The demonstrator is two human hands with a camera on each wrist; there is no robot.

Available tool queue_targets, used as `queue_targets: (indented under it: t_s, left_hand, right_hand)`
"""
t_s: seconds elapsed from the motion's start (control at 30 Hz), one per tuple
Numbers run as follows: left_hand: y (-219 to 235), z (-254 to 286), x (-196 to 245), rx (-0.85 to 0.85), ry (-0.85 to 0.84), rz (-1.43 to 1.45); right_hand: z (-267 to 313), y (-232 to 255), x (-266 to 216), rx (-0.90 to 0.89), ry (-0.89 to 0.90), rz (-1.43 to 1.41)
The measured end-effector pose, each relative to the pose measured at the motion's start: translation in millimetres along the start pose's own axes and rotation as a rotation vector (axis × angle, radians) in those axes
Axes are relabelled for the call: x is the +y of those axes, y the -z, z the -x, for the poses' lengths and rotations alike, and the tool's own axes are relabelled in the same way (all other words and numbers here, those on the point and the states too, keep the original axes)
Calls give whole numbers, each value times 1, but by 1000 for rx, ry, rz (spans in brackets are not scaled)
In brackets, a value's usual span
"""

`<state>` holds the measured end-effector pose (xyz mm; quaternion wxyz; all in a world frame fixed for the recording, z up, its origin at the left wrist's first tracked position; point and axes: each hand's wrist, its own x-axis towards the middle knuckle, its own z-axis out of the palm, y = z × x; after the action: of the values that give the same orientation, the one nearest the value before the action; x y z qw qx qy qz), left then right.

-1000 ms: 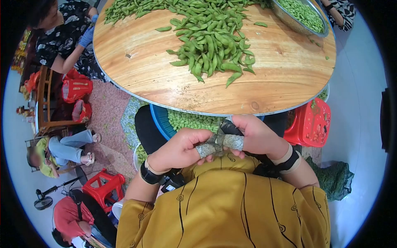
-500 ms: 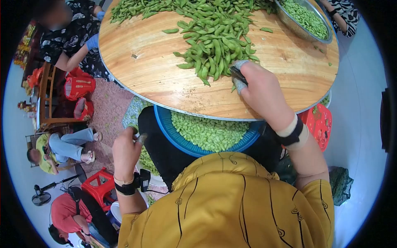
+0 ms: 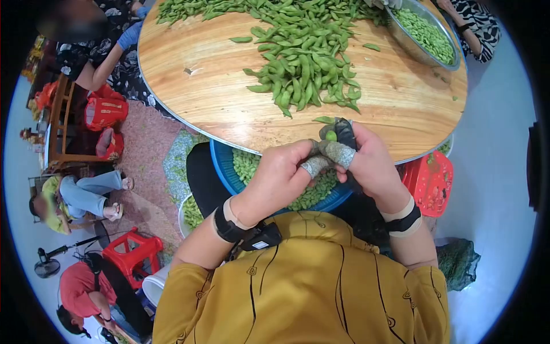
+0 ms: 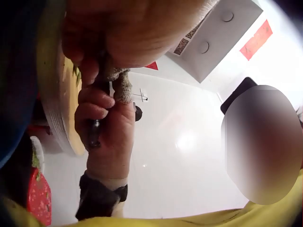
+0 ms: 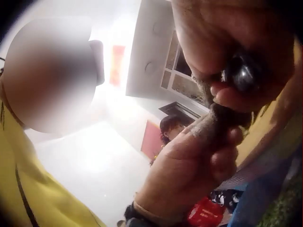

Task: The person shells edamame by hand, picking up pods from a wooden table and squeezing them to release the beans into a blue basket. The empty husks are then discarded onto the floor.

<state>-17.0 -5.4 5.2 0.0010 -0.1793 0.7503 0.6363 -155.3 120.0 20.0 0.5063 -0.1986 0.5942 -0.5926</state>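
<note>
Over the near table edge in the head view, the left hand [image 3: 275, 178] and right hand [image 3: 369, 157] meet at their fingertips. Grey wrapping covers some fingers. A bit of green pod [image 3: 331, 136] shows between the tips, where the left thumb and fingers pinch; its lower part is hidden. The right hand's fingers curl round a shiny black object [image 5: 245, 73], seen in the right wrist view. Just beyond the hands one pod [image 3: 323, 120] lies on the wooden table [image 3: 212, 109]. Farther back is a pile of green pods [image 3: 303, 71].
Below the hands stands a blue basket [image 3: 220, 169] of shelled beans, partly under the table. A metal bowl [image 3: 456, 62] of beans sits at the table's back right. A red stool [image 3: 429, 183] is at the right, another [image 3: 134, 252] at lower left. Several people are around.
The right hand has come back from the pile towards the body. From the lower left, the left hand has moved up and right to meet it. A green pod now shows between their fingertips.
</note>
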Motion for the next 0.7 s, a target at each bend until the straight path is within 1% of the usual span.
queue_targets:
  t_s: [0.07,0.13,0.17,0.23,0.27,0.33,0.4,0.47,0.5,0.53,0.57,0.6,0.63,0.67,0.7]
  left_hand:
    - [-2,0,-2,6,-11,1]
    - [-1,2,-3,103,-1,218]
    - [0,2,-3,106,4,214]
    - [1,3,-5,109,26,262]
    - [3,-1,-7,109,22,279]
    - [3,-2,-6,117,9,249]
    - [2,-2,-7,120,-5,219]
    - [5,-2,-13,123,-129,-20]
    - [5,-2,-11,116,-128,-21]
    - [5,0,-7,168,-248,-302]
    - [5,1,-3,218,-369,-583]
    - [6,1,-1,207,-370,-582]
    - [6,1,1,221,-429,-678]
    - [7,1,2,236,-489,-774]
    - [7,1,-1,226,-493,-775]
  right_hand:
    - [3,2,2,-14,7,-2]
    - [11,2,7,60,122,101]
    - [14,2,7,56,121,95]
    - [19,2,5,-27,72,198]
    - [15,3,5,-25,86,198]
    - [15,3,6,-75,87,308]
    - [15,6,6,-75,71,278]
    - [15,7,8,-74,53,247]
    - [15,8,8,-98,57,173]
    - [16,9,9,-121,61,98]
    - [16,9,9,-114,60,93]
    - [14,10,9,-134,21,54]
    - [14,11,9,-155,-15,14]
    - [14,11,8,-147,-13,9]
    - [14,10,7,-169,-51,-49]
